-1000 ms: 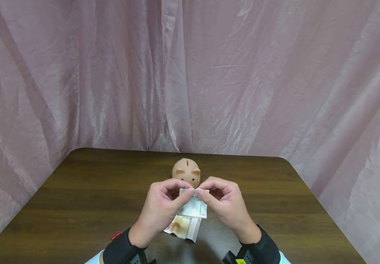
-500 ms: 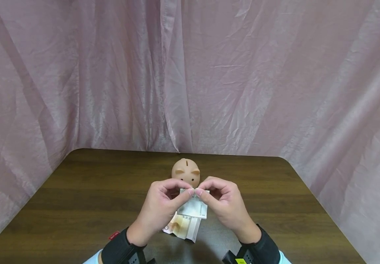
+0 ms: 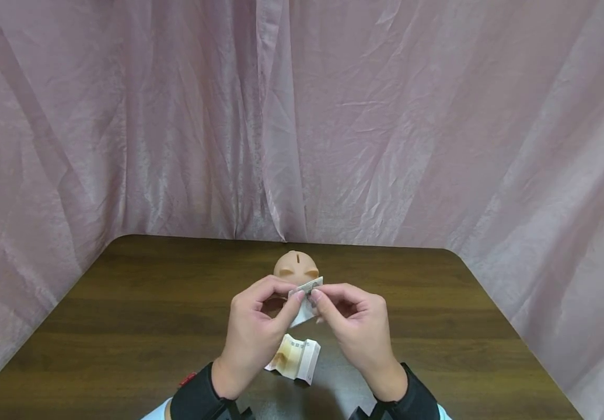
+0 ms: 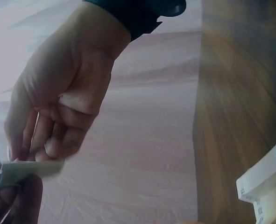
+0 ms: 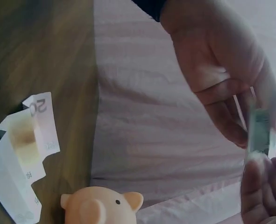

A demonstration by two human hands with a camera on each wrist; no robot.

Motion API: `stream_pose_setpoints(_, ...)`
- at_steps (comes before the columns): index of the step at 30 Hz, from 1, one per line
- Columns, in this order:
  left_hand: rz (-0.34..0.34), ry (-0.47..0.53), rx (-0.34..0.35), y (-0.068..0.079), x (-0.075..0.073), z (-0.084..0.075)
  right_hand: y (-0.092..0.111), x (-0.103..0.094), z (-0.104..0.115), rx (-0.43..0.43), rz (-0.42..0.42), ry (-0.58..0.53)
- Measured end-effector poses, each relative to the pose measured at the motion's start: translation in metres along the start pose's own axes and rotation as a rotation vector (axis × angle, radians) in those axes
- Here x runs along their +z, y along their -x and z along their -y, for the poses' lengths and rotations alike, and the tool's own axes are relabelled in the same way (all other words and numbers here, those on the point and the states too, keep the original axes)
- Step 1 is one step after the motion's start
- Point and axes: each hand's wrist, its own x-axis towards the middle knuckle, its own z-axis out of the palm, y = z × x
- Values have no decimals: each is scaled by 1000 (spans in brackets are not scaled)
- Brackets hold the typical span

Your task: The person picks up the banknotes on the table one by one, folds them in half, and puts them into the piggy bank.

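A small pale green-and-white banknote (image 3: 306, 313) is held up between both hands, its upper edge folded and tilted up to the right. My left hand (image 3: 256, 329) pinches its left side between thumb and fingers. On the other side, my right hand (image 3: 360, 329) pinches it near the fold. The right wrist view gives a closer look at the greenish note (image 5: 260, 133). Just behind the hands sits a peach piggy bank (image 3: 295, 265) with a slot on top; its lower face is hidden. A second, yellowish banknote (image 3: 292, 357) with zigzag creases stands on the table below.
The brown wooden table (image 3: 123, 326) has rounded far corners. A pink curtain (image 3: 365, 116) hangs behind it. Black bands (image 3: 196, 394) circle both wrists.
The green-white banknote has been raised and tilted, with its top edge now folded over. It has come away from above the creased note, which stays on the table.
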Motion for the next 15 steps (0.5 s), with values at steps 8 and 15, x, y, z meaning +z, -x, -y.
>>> stream_pose_setpoints(8,62,-65,185,-1,5,-1,0,-3,0,79,85,-78)
stream_pose_setpoints(15,60,-87,242,-6,1,-3,-5,-7,-1,83,72,-44)
